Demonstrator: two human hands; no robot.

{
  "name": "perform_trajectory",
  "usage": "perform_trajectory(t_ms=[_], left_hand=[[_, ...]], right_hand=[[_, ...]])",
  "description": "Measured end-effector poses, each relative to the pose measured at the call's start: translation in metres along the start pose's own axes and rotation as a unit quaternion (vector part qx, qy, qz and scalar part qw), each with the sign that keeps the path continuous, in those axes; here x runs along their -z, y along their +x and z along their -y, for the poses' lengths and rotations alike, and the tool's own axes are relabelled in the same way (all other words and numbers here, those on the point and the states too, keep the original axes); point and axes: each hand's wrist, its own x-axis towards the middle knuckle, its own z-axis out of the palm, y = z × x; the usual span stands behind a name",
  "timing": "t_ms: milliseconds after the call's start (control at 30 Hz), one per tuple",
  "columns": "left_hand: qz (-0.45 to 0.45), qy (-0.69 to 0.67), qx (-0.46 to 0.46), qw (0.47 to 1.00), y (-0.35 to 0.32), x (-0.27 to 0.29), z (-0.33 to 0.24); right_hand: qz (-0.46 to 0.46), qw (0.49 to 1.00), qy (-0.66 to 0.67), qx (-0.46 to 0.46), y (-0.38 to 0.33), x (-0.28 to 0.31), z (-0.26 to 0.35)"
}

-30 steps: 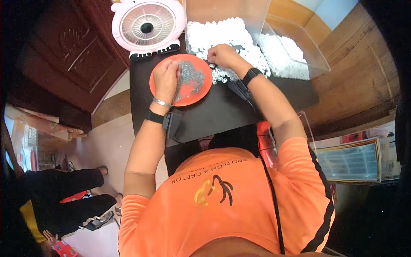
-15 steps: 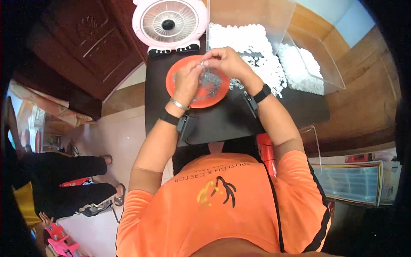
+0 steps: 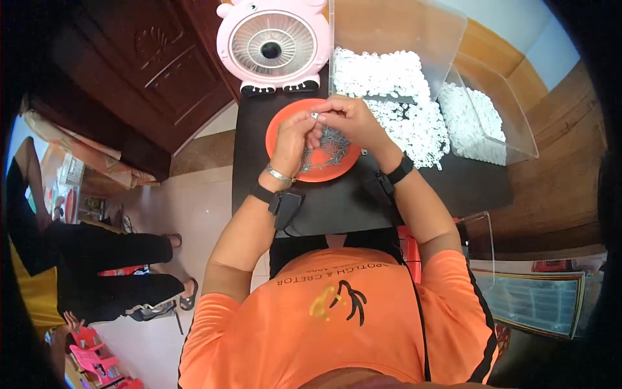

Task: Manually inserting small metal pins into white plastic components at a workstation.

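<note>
Over an orange plate of thin grey metal nails, my two hands meet at their fingertips. Pinched between them is a small white plastic clip, mostly covered by the fingers. My left hand is closed on its left side, the other fingers curled over the nails. From the right, my right hand pinches the same clip with thumb and forefinger. Whether a nail is in the clip is too small to tell. Many loose white clips lie spread on the dark table beside my right hand.
A pink animal-shaped fan stands behind the plate. One clear plastic bin lies tipped at the back, spilling white clips; another clear bin with clips is at right. On the left, a person in black trousers is near pink chairs.
The whole view has shifted, so the table and hands sit lower and further right. My fingers have turned slightly, and the white clip shows more plainly between them.
</note>
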Motion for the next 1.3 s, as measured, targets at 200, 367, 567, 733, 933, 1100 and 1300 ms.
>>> perform_trajectory(t_ms=[200, 367, 567, 733, 933, 1100, 1300], left_hand=[[0.062, 0.05, 0.07, 0.994, -0.001, 0.007, -0.009], [0.08, 0.043, 0.098, 0.991, 0.003, 0.009, -0.007], [0.008, 0.054, 0.015, 0.998, -0.001, 0.006, -0.012], [0.027, 0.313, -0.233, 0.92, 0.013, 0.0, 0.011], [0.011, 0.208, -0.234, 0.95, 0.014, -0.002, 0.01], [0.07, -0.006, -0.079, 0.994, 0.015, -0.003, 0.011], [0.066, -0.003, -0.101, 0.993, 0.023, -0.003, 0.024]], right_hand=[[0.014, 0.984, -0.156, 0.081, -0.003, 0.01, -0.002], [0.031, 0.991, -0.124, 0.042, -0.003, 0.014, -0.007], [-0.003, 0.981, -0.19, 0.044, 0.003, 0.001, -0.002], [-0.036, 0.982, -0.188, -0.011, -0.01, 0.005, -0.002], [-0.012, 0.995, 0.058, -0.074, -0.003, 0.027, -0.039], [-0.006, 0.994, 0.098, -0.042, -0.002, 0.031, -0.039], [-0.063, 0.997, 0.001, -0.036, -0.005, 0.027, -0.042]])
